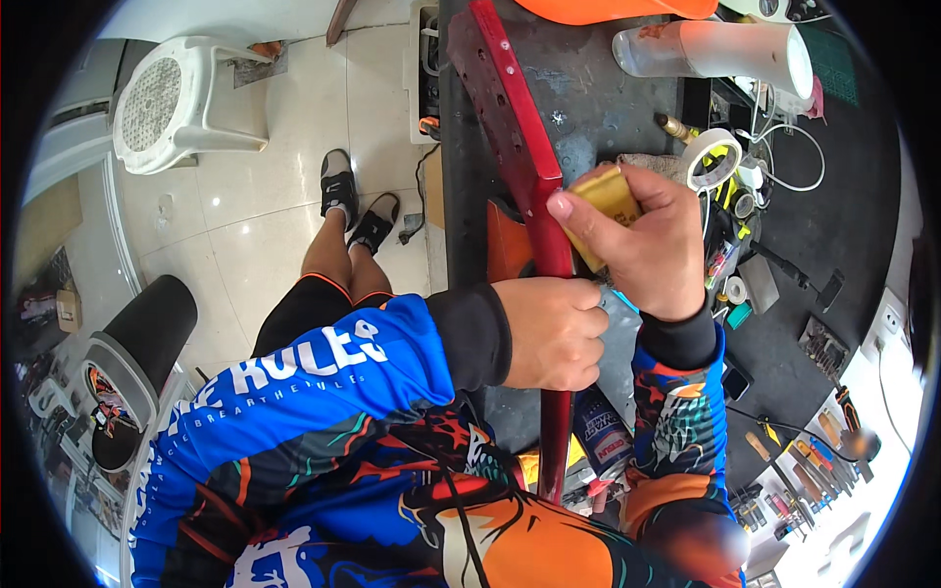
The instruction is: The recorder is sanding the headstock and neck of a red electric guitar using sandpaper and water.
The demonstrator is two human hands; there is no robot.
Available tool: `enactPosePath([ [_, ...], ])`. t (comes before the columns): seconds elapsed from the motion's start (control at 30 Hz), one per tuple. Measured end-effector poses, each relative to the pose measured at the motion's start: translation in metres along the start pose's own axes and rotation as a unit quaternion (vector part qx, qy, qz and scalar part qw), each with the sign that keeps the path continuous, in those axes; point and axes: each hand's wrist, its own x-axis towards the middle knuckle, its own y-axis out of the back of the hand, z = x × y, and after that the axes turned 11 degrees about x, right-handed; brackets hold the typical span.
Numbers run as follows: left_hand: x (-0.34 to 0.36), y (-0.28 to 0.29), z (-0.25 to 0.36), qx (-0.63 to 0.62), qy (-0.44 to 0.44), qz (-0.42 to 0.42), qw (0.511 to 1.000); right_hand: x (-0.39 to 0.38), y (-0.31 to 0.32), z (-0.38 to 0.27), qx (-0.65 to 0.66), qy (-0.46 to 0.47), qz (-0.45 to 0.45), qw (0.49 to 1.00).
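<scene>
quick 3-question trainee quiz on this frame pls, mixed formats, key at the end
1. True or false: the left hand is closed around the red metal bar.
2. What does the right hand press against the bar?
A. the roll of tape
B. a yellow sanding block
C. a screwdriver
3. Fill in: the white plastic stool stands on the tiled ____, left of the workbench.

Key
1. True
2. B: the yellow sanding block sits in the fingers; the roll of tape lies apart on the bench.
3. floor
</scene>
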Motion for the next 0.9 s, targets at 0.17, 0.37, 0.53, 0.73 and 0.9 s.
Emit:
enactPosePath([
  [0.17, 0.000, 0.000, 0.001, 0.008, 0.003, -0.002, 1.000, 0.006, -0.003, 0.004, 0.040, 0.091, 0.015, 0.995],
  [0.37, 0.001, 0.001, 0.000, -0.001, 0.006, 0.002, 1.000, 0.000, 0.003, 0.003, -0.060, -0.001, -0.022, 0.998],
  [0.53, 0.000, 0.000, 0.001, 0.007, 0.001, -0.010, 1.000, 0.007, 0.004, 0.004, 0.006, 0.033, -0.010, 0.999],
  [0.73, 0.001, 0.001, -0.001, 0.008, 0.003, -0.007, 1.000, 0.004, 0.009, 0.001, -0.059, 0.005, -0.054, 0.997],
  [0.9, 0.001, 0.003, 0.000, 0.001, 0.007, -0.007, 1.000, 0.010, 0.002, 0.005, 0.022, 0.080, -0.018, 0.996],
])
